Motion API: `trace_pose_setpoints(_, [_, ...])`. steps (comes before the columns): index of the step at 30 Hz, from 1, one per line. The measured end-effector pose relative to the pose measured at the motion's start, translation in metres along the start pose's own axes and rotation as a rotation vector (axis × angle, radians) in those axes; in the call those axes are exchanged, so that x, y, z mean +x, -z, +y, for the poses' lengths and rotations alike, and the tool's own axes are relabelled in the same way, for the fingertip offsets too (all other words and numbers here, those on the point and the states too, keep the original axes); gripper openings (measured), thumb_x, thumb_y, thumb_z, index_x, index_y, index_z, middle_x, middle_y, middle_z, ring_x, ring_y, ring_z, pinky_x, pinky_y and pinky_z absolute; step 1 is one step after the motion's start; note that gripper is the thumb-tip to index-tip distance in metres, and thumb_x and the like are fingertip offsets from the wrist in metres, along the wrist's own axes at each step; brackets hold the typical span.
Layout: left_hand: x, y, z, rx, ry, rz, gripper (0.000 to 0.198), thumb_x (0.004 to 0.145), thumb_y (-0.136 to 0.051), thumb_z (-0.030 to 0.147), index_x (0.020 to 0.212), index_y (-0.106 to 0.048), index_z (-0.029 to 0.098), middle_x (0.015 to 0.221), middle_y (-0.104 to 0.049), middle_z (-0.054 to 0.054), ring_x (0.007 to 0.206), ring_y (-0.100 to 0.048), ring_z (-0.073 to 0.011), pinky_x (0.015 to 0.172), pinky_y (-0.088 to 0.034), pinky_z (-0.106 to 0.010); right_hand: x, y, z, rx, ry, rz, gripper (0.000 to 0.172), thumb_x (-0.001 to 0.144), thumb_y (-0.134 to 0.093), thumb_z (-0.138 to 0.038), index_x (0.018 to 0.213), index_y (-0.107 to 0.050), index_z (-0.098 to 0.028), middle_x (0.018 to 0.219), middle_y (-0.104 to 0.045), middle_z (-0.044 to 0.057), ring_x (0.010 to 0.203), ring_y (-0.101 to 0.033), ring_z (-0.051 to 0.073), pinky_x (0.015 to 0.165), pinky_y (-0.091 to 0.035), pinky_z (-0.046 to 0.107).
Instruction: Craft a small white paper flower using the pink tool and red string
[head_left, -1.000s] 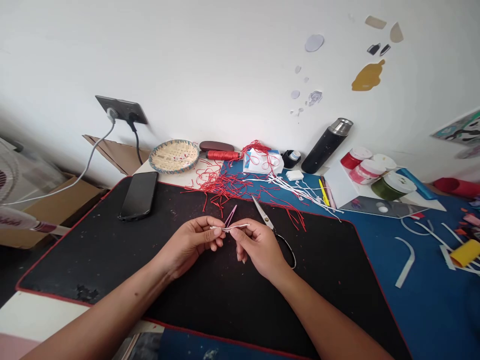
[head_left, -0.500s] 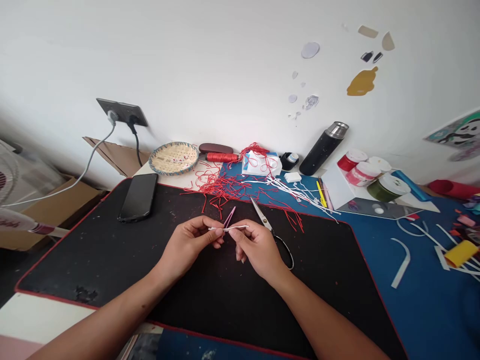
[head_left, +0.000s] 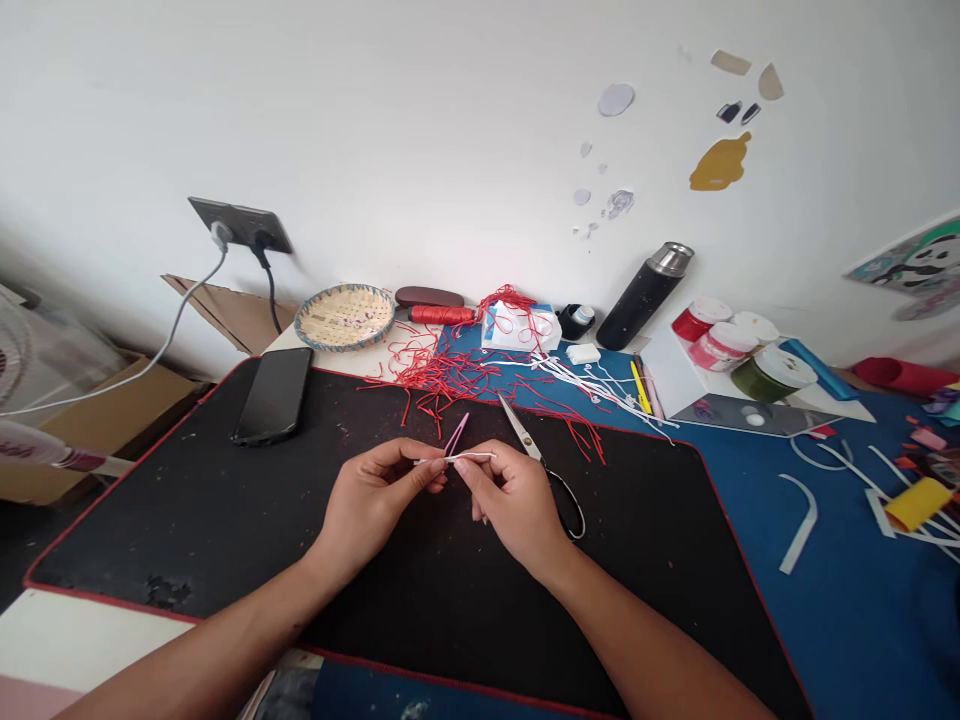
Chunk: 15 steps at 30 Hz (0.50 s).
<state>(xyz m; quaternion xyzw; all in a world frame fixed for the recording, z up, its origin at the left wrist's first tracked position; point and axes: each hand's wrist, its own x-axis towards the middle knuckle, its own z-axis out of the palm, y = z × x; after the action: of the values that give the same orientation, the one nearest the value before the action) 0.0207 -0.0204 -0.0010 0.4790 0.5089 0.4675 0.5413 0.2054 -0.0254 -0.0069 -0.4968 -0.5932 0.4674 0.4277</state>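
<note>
A short white cord runs level between my two hands, over the middle of the black mat. My left hand pinches its left part between thumb and forefinger. My right hand pinches it farther right, with the cord's end lying over the forefinger. Purple tweezers point up and away just beyond my left fingertips; their lower part is hidden by the hand, and I cannot tell whether it touches them. Scissors lie on the mat behind my right hand, blades pointing away.
Red cord pieces and white cords lie along the mat's far edge. Behind are a woven basket, a red thread spool and a black flask. A phone is at left, paint jars at right.
Both hands hold nearly the same pose, still pinching the white cord. The whole view has shifted very slightly; nothing was taken or let go.
</note>
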Motion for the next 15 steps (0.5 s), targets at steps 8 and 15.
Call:
trace_pose_setpoints(8, [0.01, 0.006, 0.002, -0.251, 0.032, -0.082, 0.028, 0.072, -0.095, 0.038, 0.082, -0.082, 0.017, 0.071, -0.076, -0.003, 0.065, -0.068, -0.0144, 0.062, -0.055, -0.023, 0.004, 0.002, 0.0, 0.292, -0.133, -0.109, 0.037, 0.094, -0.067, -0.053, 0.101, -0.071, -0.017, 0.053, -0.057, -0.006, 0.041, -0.053, 0.011, 0.04, -0.041, 0.02])
trace_pose_setpoints(15, [0.013, 0.011, 0.006, -0.291, 0.084, -0.167, 0.027, 0.072, -0.095, 0.038, 0.081, -0.081, 0.016, 0.068, -0.074, -0.003, 0.063, -0.065, -0.0134, 0.059, -0.052, -0.022, 0.006, 0.006, -0.001, 0.371, -0.156, -0.128, 0.038, 0.089, -0.073, -0.052, 0.105, -0.074, -0.017, 0.055, -0.059, -0.006, 0.043, -0.055, 0.01, 0.04, -0.042, 0.019])
